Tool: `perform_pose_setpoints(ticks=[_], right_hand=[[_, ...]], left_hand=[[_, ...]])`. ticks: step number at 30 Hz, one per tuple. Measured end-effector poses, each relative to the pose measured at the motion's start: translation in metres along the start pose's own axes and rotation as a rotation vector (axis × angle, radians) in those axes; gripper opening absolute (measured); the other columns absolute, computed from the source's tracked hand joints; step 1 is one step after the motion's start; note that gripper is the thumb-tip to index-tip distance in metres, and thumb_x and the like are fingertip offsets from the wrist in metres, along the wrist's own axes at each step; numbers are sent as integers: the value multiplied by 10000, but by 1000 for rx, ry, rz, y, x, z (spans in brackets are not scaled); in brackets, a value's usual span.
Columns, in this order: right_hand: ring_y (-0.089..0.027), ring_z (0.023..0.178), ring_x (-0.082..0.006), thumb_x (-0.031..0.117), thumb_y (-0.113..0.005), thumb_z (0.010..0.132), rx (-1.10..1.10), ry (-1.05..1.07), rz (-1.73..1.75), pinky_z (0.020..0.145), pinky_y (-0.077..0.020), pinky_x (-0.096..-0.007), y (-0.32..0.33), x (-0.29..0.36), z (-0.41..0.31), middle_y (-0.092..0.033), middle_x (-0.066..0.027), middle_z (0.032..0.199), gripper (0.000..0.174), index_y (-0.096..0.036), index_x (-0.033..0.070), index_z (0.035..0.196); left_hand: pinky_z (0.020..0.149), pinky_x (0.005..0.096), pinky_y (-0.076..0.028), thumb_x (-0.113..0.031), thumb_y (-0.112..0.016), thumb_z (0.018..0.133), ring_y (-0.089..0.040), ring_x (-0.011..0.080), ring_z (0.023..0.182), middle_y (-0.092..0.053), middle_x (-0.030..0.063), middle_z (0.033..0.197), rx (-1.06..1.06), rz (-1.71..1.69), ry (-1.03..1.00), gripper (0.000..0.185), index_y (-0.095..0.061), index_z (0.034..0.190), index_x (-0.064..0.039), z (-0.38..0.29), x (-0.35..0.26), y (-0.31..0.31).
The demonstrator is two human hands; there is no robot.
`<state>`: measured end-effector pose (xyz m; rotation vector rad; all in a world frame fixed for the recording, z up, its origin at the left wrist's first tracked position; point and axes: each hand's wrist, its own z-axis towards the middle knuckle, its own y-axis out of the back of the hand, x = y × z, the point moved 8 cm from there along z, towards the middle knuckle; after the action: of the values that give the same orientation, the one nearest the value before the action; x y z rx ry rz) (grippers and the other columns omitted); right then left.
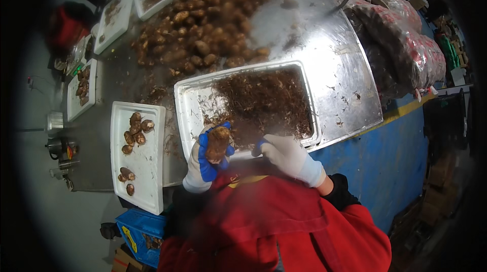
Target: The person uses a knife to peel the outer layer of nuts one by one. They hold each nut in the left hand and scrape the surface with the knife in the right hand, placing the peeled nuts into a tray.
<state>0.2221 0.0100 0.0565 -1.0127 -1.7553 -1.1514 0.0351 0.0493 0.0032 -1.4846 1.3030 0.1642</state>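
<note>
My left hand (200,163), in a white glove with blue-coated fingers, grips a brown taro corm (217,146). It is at the near left corner of a white foam tray (196,99). Brown fibrous peelings and dirt (266,100) cover most of that tray's bottom. My right hand (285,156), gloved the same way, is over the tray's near edge with its fingers curled. Whether it holds something is hidden from this angle. Left of this tray, a second foam tray (148,173) holds several smaller corms (135,129) in two loose groups.
A large heap of corms (201,40) spreads over the metal table (331,108) behind the tray. More foam trays (114,20) line its far left side. Full plastic sacks (403,43) stand beyond the right edge. A blue crate (140,220) is low at left.
</note>
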Motion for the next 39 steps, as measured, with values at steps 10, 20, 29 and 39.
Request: perform_pose_setpoints(ticks=[10, 20, 29, 39], right_hand=[[-626, 767, -367, 244, -525, 968, -138, -85, 93, 692, -483, -408, 8, -3, 0, -628, -189, 796, 239, -605, 23, 1007], [-625, 796, -398, 257, -527, 960, -75, -86, -9, 692, -483, -431, -1, -9, 0, -626, -220, 819, 252, -611, 28, 1023], [-647, 710, -266, 290, -521, 967, -170, -124, 4, 659, -489, -369, 1, -27, 17, -638, -164, 769, 288, -615, 19, 990], [-518, 644, -42, 356, -630, 938, 29, -333, 656, 545, -419, -209, -23, -28, 27, -581, 29, 783, 389, -640, 11, 1116]], left_hand=[[893, 307, -486, -174, -747, 842, -596, 161, 998, -587, 110, 1207, -11, 494, -172, 661, -414, 1390, -14, 6, -27, -18], [887, 324, -472, -90, -861, 635, -566, 192, 991, -550, 95, 1085, -151, 1098, -481, 721, -502, 1253, 5, 0, -53, -30], [858, 389, -479, -148, -880, 624, -592, 303, 974, -553, 157, 1069, -113, 1214, -643, 726, -517, 1231, 15, -8, -52, -36], [948, 393, -471, -149, -883, 633, -590, 311, 1055, -546, 166, 1174, -39, 1280, -752, 819, -468, 1317, 27, -5, -44, -49]])
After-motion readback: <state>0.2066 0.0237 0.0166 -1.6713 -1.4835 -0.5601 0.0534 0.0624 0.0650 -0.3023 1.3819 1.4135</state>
